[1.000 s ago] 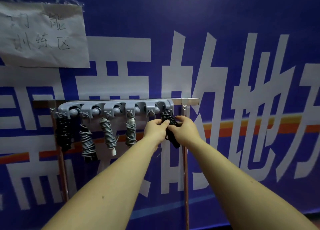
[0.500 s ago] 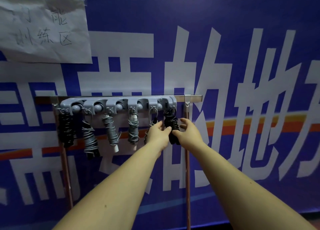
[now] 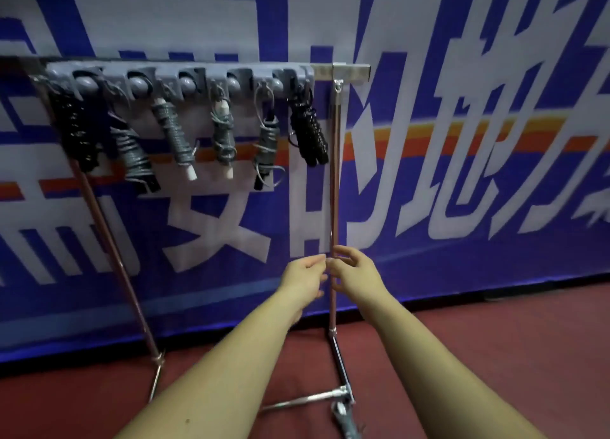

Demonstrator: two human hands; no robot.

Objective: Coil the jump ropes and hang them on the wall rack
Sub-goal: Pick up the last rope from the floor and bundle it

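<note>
A grey hook rack [image 3: 178,75] runs along a metal bar at the top left. Several coiled jump ropes hang from it. The rightmost is a black coiled rope [image 3: 308,131]; grey coils [image 3: 267,145] and another black coil [image 3: 74,128] hang to its left. My left hand [image 3: 303,278] and my right hand [image 3: 355,272] are well below the rack, close together on either side of the stand's right pole [image 3: 334,187]. Both hands hold nothing, with fingers loosely curled.
The rack stands on a metal frame with a slanted left pole [image 3: 112,240] and feet [image 3: 340,395] on a red floor [image 3: 495,356]. A blue banner [image 3: 462,174] with large white characters covers the wall behind.
Both hands have let go of the black coil, which now hangs on the rightmost hook, and have dropped well below the rack. The camera view has tilted downward.
</note>
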